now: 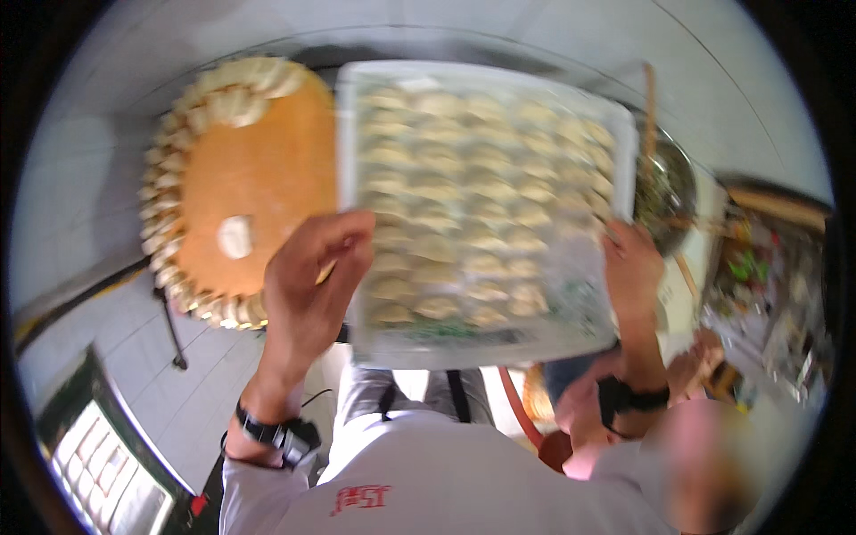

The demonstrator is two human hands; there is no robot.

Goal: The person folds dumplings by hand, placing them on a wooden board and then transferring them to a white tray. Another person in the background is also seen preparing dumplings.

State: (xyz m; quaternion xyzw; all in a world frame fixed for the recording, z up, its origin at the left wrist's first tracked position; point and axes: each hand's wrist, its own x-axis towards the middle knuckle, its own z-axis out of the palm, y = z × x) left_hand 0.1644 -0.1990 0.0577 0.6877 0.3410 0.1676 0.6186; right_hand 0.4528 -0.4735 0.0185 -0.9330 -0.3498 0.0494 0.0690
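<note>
A pale plastic tray (345,154) is held up in front of me, slightly blurred. Rows of folded dumplings (435,187) lie in it, and bare tray floor shows at its lower right. My left hand (311,281) grips the left wall, thumb and fingers pinched on the rim. On the opposite side, my right hand (634,267) holds the right rim. Left of the tray is an orange-brown round board (261,167), partly hidden by it. More dumplings (164,194) line the board's outer edge, and a single pale dough piece (235,237) lies on its lower middle.
Behind the tray's right side stands a metal bowl (683,177) with greenish contents and a wooden stick (650,110). Another person's hands (695,354) are at the lower right. Cluttered goods (749,274) lie farther right. A tiled wall (468,20) rises behind.
</note>
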